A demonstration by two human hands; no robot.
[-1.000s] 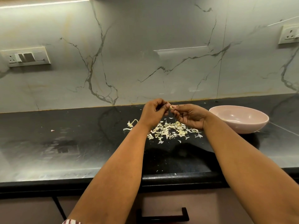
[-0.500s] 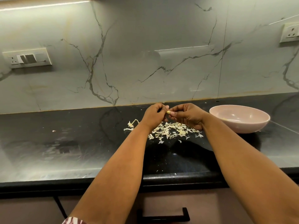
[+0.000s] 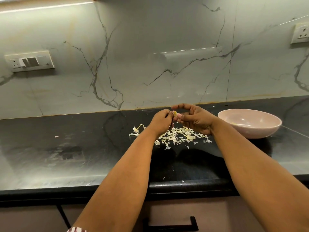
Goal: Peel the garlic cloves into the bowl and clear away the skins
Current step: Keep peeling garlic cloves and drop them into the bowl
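Note:
A small yellowish garlic clove [image 3: 174,113] is held between both hands above the black counter [image 3: 83,148]. My left hand [image 3: 161,122] grips it from the left with curled fingers. My right hand [image 3: 194,118] pinches it from the right with the thumb, its index finger arched over the top. Under the hands a scatter of pale garlic skins [image 3: 177,136] lies on the counter. A pink bowl [image 3: 249,123] stands to the right of my right hand, with a small pale piece inside near its left wall.
A marble backsplash rises behind the counter, with a switch plate [image 3: 29,61] at the left and a socket [image 3: 301,33] at the far right. A stray skin fleck [image 3: 56,136] lies to the left. The counter's front edge and a drawer handle [image 3: 170,225] are below.
Both hands have stayed over the skin pile, working the clove. My right index finger has lifted and arched over the clove, and the clove now shows more plainly between the fingertips.

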